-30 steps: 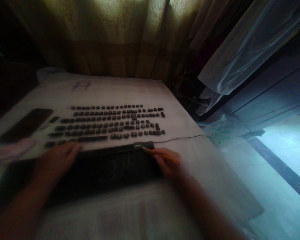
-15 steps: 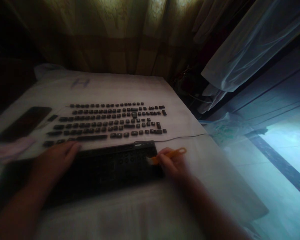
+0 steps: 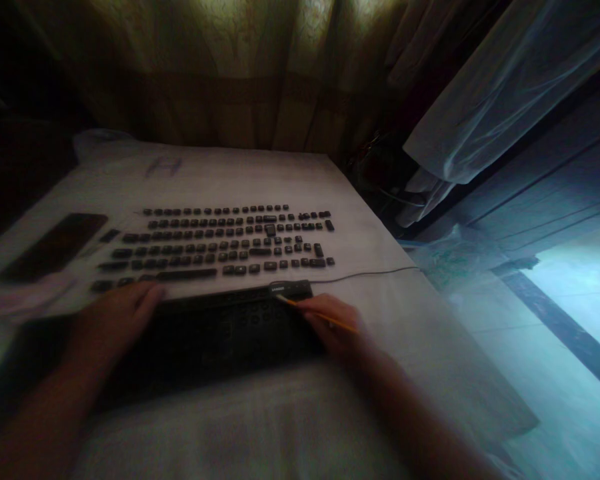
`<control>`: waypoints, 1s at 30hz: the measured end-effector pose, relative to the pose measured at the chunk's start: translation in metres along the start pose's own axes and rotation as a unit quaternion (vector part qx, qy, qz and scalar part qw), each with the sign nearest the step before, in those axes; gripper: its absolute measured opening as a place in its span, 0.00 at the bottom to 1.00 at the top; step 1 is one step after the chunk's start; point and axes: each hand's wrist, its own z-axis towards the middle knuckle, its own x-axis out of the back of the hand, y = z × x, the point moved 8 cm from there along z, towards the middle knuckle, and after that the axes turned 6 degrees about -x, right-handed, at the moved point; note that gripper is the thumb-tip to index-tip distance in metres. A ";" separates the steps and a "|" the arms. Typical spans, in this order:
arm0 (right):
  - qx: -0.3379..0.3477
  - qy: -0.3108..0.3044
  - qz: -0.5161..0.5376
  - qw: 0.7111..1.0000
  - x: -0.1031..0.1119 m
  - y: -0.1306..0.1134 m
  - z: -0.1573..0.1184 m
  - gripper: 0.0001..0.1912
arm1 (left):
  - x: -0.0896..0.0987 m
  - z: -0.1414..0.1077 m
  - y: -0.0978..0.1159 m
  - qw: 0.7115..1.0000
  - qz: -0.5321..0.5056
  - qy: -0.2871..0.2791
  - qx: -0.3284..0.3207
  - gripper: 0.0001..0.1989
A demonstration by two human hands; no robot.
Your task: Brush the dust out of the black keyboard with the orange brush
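A black keyboard base (image 3: 195,353) with its keycaps off lies on the table near me, slightly tilted across the view. My left hand (image 3: 123,317) grips its left part, with the fingers over the far edge. In my right hand (image 3: 333,323) is a small brush (image 3: 343,324) with an orange handle, pinched between the fingers. The pale bristle tip touches or hovers just over the base's upper right, near the logo; I cannot tell which. Beyond the base, loose black keycaps (image 3: 210,233) lie in several rows in keyboard order.
A dark phone-like slab (image 3: 55,247) and a blurred pink cloth (image 3: 35,293) lie at the left. The keyboard's cable (image 3: 365,273) runs right over the edge of the white-covered table (image 3: 260,177). A curtain (image 3: 220,87) hangs behind; a plastic bag (image 3: 450,257) is at the right.
My right hand has turned the brush, and its tip has moved up and left from the number-pad area towards the logo. My left hand holds nearly the same place.
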 end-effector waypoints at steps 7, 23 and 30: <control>-0.035 0.052 0.009 0.998 0.011 0.002 0.001 0.10 | 0.001 0.000 -0.002 1.000 0.004 0.011 0.001 0.25; -0.101 0.036 0.049 0.993 0.007 0.017 -0.008 0.09 | 0.002 0.000 0.002 1.000 0.005 -0.001 0.014 0.24; -0.150 0.042 0.093 0.983 0.006 0.028 -0.011 0.08 | 0.002 0.000 0.003 1.000 0.009 0.016 -0.001 0.23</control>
